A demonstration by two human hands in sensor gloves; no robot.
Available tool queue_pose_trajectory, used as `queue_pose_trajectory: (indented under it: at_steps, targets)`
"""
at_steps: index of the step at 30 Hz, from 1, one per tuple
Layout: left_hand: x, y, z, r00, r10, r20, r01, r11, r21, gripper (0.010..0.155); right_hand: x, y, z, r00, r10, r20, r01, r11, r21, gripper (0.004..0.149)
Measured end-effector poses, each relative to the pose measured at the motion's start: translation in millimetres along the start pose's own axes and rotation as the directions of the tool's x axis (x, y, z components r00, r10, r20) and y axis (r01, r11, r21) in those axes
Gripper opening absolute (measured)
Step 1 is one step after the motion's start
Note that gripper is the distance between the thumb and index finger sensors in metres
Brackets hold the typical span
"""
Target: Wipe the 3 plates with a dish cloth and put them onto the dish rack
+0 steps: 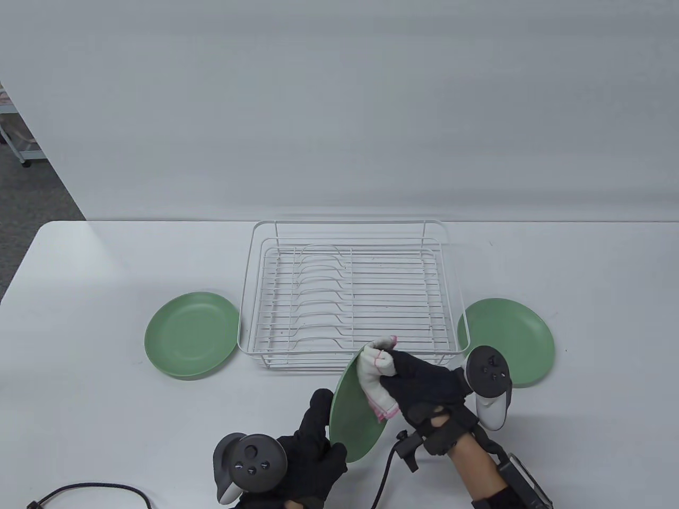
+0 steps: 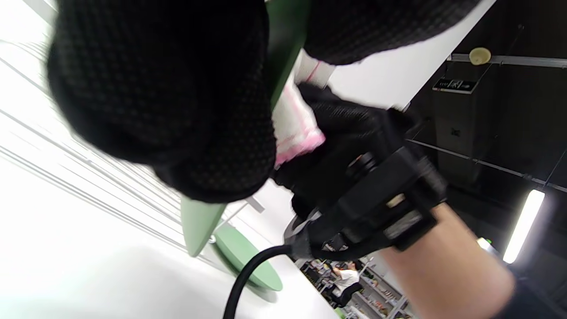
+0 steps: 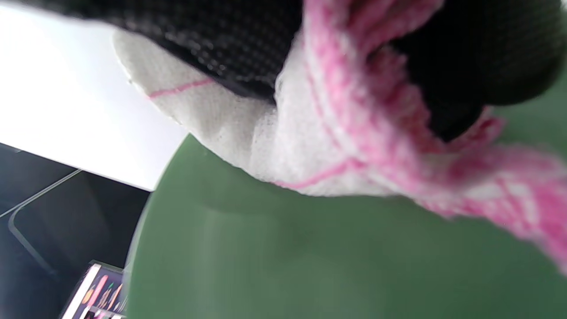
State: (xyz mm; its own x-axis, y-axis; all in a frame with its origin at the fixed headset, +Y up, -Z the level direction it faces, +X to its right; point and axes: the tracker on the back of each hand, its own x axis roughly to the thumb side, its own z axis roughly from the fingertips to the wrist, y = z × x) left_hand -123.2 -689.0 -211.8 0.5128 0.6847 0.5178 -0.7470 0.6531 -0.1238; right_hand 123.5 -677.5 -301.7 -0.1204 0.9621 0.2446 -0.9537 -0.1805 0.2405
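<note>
White table (image 1: 106,413) against pale wall, left hand (image 1: 313,450) gripping tilted green plate (image 1: 355,424), right hand (image 1: 424,387) clutching dish cloth (image 1: 374,379).

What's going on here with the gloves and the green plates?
A person in sensor gloves is wiping dishes. The left hand holds one green plate up on edge, while the right hand presses a white and pink dish cloth against its face. Two more green plates lie flat on the table, one left and one right of the white wire dish rack, which holds no plates yet.
</note>
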Motion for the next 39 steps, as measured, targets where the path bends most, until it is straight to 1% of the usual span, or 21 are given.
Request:
queue_pose_trajectory:
  at_steps: [2, 5, 7, 11, 12, 15, 17, 20, 23, 24, 26, 28, 29, 30, 32, 33, 35, 36, 37, 38, 39]
  targets:
    - [-3, 1, 1, 1.0, 0.021, -0.017, -0.021, 1.0, 0.006, 0.083, 5, 12, 3, 1.0, 0.012, 0.022, -0.013, 0.999, 0.048, 0.046]
    - [-2, 3, 3, 0.999, 0.023, -0.025, -0.023, 0.999, 0.033, 0.083, 10, 28, 9, 1.0, -0.017, 0.027, 0.012, 0.983, 0.184, 0.046]
    - [-1, 4, 4, 0.999, 0.03, -0.028, -0.028, 0.998, 0.048, 0.083, 11, 32, 11, 0.999, -0.025, 0.022, 0.02, 0.975, 0.219, 0.046]
    - [-5, 4, 6, 0.991, 0.1, -0.092, -0.09, 0.991, 0.103, 0.083, 13, 35, 12, 1.0, -0.005, -0.001, 0.006, 0.978, 0.208, 0.046]
    - [-8, 4, 7, 0.983, 0.143, -0.115, -0.13, 0.985, 0.11, 0.083, 15, 35, 11, 1.0, 0.001, -0.013, 0.002, 0.978, 0.211, 0.046]
    - [-18, 6, 10, 0.912, 0.361, -0.193, -0.34, 0.931, 0.133, 0.084, 23, 28, 13, 0.999, -0.032, -0.022, 0.035, 0.979, 0.202, 0.047]
    - [-24, 11, 10, 0.882, 0.422, -0.209, -0.396, 0.905, 0.156, 0.084, 34, 18, 17, 0.994, -0.105, -0.014, 0.106, 0.977, 0.183, 0.047]
    - [-33, 18, 11, 0.854, 0.464, -0.234, -0.42, 0.882, 0.215, 0.085, 56, -7, 26, 0.977, -0.203, 0.059, 0.191, 0.968, 0.165, 0.047]
    - [-47, 28, 15, 0.795, 0.541, -0.275, -0.449, 0.829, 0.333, 0.084, 64, -40, 38, 0.974, -0.187, 0.127, 0.173, 0.978, 0.114, 0.047]
    - [-51, 30, 16, 0.779, 0.562, -0.278, -0.46, 0.813, 0.356, 0.082, 62, -48, 41, 0.976, -0.173, 0.129, 0.162, 0.982, 0.095, 0.047]
    - [-63, 43, 18, 0.731, 0.63, -0.262, -0.485, 0.75, 0.45, 0.075, 47, -72, 49, 0.98, -0.169, 0.103, 0.168, 0.986, 0.019, 0.047]
    - [-71, 62, 17, 0.719, 0.66, -0.218, -0.481, 0.698, 0.53, 0.066, 29, -91, 55, 0.973, -0.219, 0.072, 0.222, 0.974, -0.041, 0.047]
    - [-74, 75, 15, 0.736, 0.648, -0.195, -0.447, 0.683, 0.578, 0.061, 18, -100, 58, 0.965, -0.257, 0.051, 0.26, 0.963, -0.073, 0.047]
    - [-76, 85, 11, 0.761, 0.619, -0.195, -0.407, 0.689, 0.599, 0.058, 12, -107, 59, 0.963, -0.27, 0.026, 0.271, 0.957, -0.099, 0.047]
    - [-79, 113, -6, 0.839, 0.496, -0.224, -0.261, 0.729, 0.633, 0.053, 1, -120, 62, 0.966, -0.257, 0.006, 0.255, 0.955, -0.151, 0.047]
    - [-78, 122, -14, 0.861, 0.456, -0.225, -0.222, 0.735, 0.641, 0.051, -2, -123, 62, 0.971, -0.24, -0.001, 0.237, 0.957, -0.164, 0.047]
    - [-70, 151, -47, 0.922, 0.287, -0.258, -0.054, 0.758, 0.65, 0.048, -4, -126, 63, 0.978, -0.209, -0.011, 0.203, 0.963, -0.177, 0.047]
    - [-66, 159, -58, 0.935, 0.22, -0.278, 0.012, 0.764, 0.645, 0.046, -4, -126, 63, 0.979, -0.204, -0.01, 0.199, 0.963, -0.179, 0.048]
    - [-60, 172, -79, 0.941, 0.104, -0.322, 0.13, 0.768, 0.627, 0.045, -5, -125, 63, 0.981, -0.195, -0.009, 0.191, 0.965, -0.18, 0.047]
    - [-54, 178, -94, 0.936, 0.024, -0.35, 0.207, 0.767, 0.607, 0.043, -5, -123, 63, 0.983, -0.183, -0.01, 0.179, 0.968, -0.177, 0.048]
    - [-47, 185, -119, 0.91, -0.117, -0.397, 0.337, 0.767, 0.547, 0.042, -6, -120, 63, 0.988, -0.153, -0.018, 0.148, 0.974, -0.17, 0.048]
